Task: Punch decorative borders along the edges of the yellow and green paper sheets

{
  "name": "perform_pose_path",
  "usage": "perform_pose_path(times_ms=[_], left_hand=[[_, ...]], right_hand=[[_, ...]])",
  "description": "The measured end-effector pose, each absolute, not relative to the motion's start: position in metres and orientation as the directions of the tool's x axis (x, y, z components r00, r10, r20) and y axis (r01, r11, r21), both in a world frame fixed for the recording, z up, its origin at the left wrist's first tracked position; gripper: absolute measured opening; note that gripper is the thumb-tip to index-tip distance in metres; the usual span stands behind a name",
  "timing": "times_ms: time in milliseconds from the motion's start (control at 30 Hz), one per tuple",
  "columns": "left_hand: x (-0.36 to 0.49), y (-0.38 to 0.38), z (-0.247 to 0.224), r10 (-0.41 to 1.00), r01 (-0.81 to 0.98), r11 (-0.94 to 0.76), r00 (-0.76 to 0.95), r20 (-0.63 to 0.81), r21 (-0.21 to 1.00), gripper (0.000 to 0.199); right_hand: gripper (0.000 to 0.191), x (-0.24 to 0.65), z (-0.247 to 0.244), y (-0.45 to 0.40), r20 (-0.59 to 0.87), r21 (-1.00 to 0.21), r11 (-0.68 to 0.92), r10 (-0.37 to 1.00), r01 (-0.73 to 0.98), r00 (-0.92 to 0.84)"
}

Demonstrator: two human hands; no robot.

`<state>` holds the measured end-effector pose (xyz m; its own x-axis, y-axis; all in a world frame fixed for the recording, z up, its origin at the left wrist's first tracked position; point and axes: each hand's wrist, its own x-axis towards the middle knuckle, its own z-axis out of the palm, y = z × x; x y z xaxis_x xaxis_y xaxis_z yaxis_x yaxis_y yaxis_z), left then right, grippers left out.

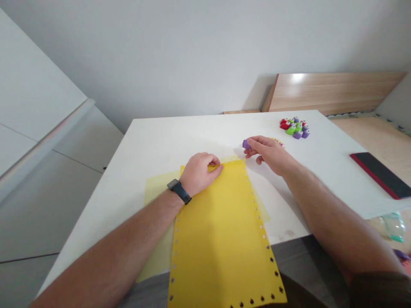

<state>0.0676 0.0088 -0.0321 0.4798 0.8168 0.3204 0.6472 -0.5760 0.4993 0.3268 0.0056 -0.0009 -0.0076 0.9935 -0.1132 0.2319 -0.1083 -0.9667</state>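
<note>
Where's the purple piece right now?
In the head view, the purple piece is pinched in the right hand, just above the top corner of the yellow sheet.

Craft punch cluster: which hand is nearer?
Right. The right hand, pinching a purple piece, sits just short of the craft punch cluster; the left hand is farther off, on the yellow sheet.

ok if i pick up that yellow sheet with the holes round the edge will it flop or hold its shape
The yellow sheet is probably fairly stiff card: its near end passes the table edge without obvious droop. It looks thin, so likely light. The punched holes may make its edges tear easily.
</note>
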Motion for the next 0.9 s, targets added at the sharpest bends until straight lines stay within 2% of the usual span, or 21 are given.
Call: perform_pose_path(times_ms=[167,333,667,900], left_hand=[[0.068,0.008,-0.033,0.804,0.642,-0.594,0.495,0.330,0.484,0.011],[0.068,0.008,-0.034,0.806,0.647,-0.592,0.494,0.326,0.481,0.011],[0.067,0.009,-0.033,0.807,0.648,-0.591,0.490,0.330,0.480,0.011],[0.067,0.008,-0.033,0.809,0.649,-0.587,0.492,0.322,0.484,0.012]], right_hand=[[0.038,0.320,-0.001,0.002,-0.056,-0.987,-0.043,0.995,0.155,-0.077],[0.038,0.311,-0.005,-0.001,-0.107,-0.986,-0.087,0.985,0.143,-0.139],[0.033,0.328,-0.011,0.016,-0.077,-0.946,-0.126,0.982,0.300,0.170],[0.038,0.320,-0.009,0.010,-0.028,-0.971,-0.048,0.995,0.233,0.091]])
